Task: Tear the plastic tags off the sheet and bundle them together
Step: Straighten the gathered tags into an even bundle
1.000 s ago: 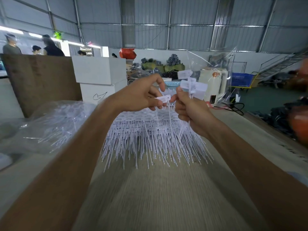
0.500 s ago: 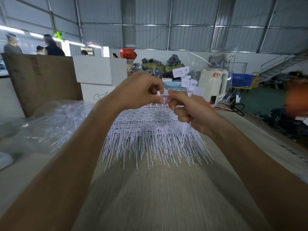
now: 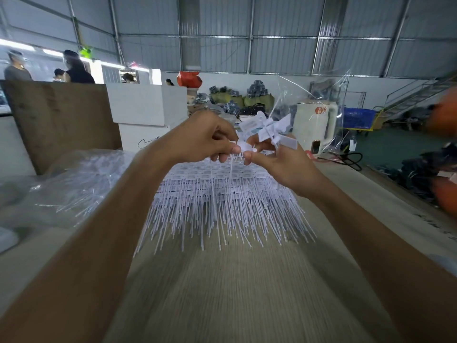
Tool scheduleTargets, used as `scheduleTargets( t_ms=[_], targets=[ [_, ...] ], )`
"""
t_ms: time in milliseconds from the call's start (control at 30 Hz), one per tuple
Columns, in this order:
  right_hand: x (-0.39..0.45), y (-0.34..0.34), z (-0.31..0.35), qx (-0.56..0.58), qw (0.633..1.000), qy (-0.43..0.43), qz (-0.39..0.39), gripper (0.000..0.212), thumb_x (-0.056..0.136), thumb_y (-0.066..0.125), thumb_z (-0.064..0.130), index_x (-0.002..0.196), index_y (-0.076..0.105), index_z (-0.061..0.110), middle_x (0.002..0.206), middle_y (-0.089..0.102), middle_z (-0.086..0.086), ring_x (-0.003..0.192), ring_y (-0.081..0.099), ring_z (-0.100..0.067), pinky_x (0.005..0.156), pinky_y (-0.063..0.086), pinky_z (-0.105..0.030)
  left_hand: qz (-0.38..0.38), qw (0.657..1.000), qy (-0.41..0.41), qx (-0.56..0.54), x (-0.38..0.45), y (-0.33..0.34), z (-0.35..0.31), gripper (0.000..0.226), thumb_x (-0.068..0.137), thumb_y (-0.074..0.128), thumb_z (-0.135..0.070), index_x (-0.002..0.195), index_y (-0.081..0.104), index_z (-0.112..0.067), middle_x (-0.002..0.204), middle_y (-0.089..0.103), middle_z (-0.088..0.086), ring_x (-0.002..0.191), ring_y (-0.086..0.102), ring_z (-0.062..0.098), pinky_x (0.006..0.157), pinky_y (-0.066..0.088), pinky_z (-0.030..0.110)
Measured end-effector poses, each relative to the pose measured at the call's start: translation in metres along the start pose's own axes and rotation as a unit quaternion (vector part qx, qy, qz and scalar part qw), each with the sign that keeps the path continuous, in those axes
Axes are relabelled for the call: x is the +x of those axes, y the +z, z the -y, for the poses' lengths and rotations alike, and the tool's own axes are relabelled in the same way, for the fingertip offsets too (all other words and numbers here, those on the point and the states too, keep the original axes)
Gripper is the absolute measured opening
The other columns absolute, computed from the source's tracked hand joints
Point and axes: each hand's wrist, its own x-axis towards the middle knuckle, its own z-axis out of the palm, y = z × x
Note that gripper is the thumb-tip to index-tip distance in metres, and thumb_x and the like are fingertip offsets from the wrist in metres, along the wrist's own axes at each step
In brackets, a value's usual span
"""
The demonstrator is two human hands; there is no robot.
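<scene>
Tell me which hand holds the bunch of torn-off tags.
The right hand: the bundle of tags fans above its fingers. The left hand pinches only one tag.

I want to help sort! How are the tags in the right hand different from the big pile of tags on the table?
The tags in the right hand are few, lifted up and fanned at odd angles; the pile on the table is many, lying in flat rows. The right hand grips its tags; nothing holds the pile. Both are white plastic.
</scene>
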Motion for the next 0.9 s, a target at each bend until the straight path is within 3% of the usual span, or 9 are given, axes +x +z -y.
scheduleTargets(
  t_ms=[167,267,333,400,533,633,767,900],
  targets=[
    [0.001,0.002,0.001,0.081,0.995,0.058,0.011,0.018,0.098,0.067,0.031,0.103,0.070,0.013,0.070,0.069,-0.005,0.046,0.043,-0.002,0.045,0.032,-0.014,-0.026,0.996,0.019,0.084,0.002,-0.002,-0.005,0.026,0.088,0.074,-0.037,0.100,0.076,-0.014,0.067,0.068,-0.010,0.062,0.062,0.005,0.069,0.054,0.037],
    [0.004,-0.004,0.002,0.164,0.980,0.106,0.024,0.030,0.092,0.069,0.044,0.098,0.070,0.015,0.063,0.055,0.000,0.046,0.033,-0.007,0.046,0.024,-0.025,-0.012,0.996,0.034,0.084,0.000,0.000,-0.009,0.012,0.093,0.069,-0.033,0.084,0.071,-0.025,0.062,0.064,-0.011,0.061,0.061,0.006,0.072,0.053,0.037],
    [0.006,-0.010,0.000,0.201,0.974,0.109,0.012,0.039,0.080,0.074,0.053,0.098,0.070,0.019,0.060,0.044,0.005,0.049,0.030,-0.008,0.048,0.023,-0.026,-0.008,0.998,0.033,0.061,-0.002,-0.001,-0.011,0.027,0.096,0.066,-0.032,0.070,0.060,-0.037,0.061,0.064,-0.008,0.060,0.062,0.014,0.072,0.053,0.038],
    [0.005,-0.015,-0.002,0.162,0.982,0.100,0.000,0.044,0.073,0.081,0.058,0.098,0.072,0.022,0.065,0.042,0.003,0.053,0.033,-0.009,0.050,0.026,-0.026,-0.008,0.999,0.027,0.022,-0.003,-0.002,-0.012,0.032,0.098,0.064,-0.031,0.068,0.059,-0.040,0.061,0.065,-0.005,0.059,0.062,0.016,0.071,0.054,0.038],
    [-0.003,-0.012,-0.011,0.037,0.996,0.059,0.052,0.027,0.080,0.082,0.039,0.081,0.073,0.013,0.074,0.058,-0.022,0.058,0.052,-0.008,0.056,0.042,-0.018,0.016,0.998,0.030,-0.058,-0.005,-0.003,-0.015,0.030,0.099,0.063,-0.025,0.074,0.065,-0.041,0.060,0.066,-0.001,0.056,0.063,0.017,0.065,0.054,0.033],
    [-0.004,-0.001,-0.013,-0.028,0.995,0.091,0.036,0.055,0.099,0.061,0.044,0.060,0.057,0.006,0.057,0.053,-0.012,0.049,0.045,-0.011,0.055,0.038,-0.022,0.062,0.994,0.031,-0.079,-0.004,-0.001,-0.014,0.020,0.099,0.063,-0.022,0.081,0.069,-0.028,0.059,0.066,0.002,0.055,0.062,0.018,0.063,0.054,0.033],
    [0.001,0.000,-0.017,0.083,0.983,0.159,0.044,0.058,0.108,0.043,0.038,0.054,0.043,0.018,0.052,0.040,-0.001,0.045,0.032,-0.013,0.045,0.029,-0.025,0.059,0.993,0.018,-0.096,-0.001,0.000,-0.013,0.011,0.098,0.065,-0.019,0.096,0.071,-0.011,0.065,0.069,0.004,0.060,0.064,0.020,0.065,0.054,0.029],
    [0.004,0.000,-0.025,0.166,0.955,0.244,-0.020,0.047,0.109,0.038,0.032,0.064,0.042,0.020,0.051,0.034,0.006,0.045,0.023,-0.012,0.040,0.019,-0.021,0.090,0.991,0.010,-0.102,-0.001,-0.001,-0.015,0.021,0.099,0.063,-0.013,0.119,0.062,-0.014,0.071,0.072,0.004,0.065,0.066,0.018,0.069,0.056,0.029]
  ],
)
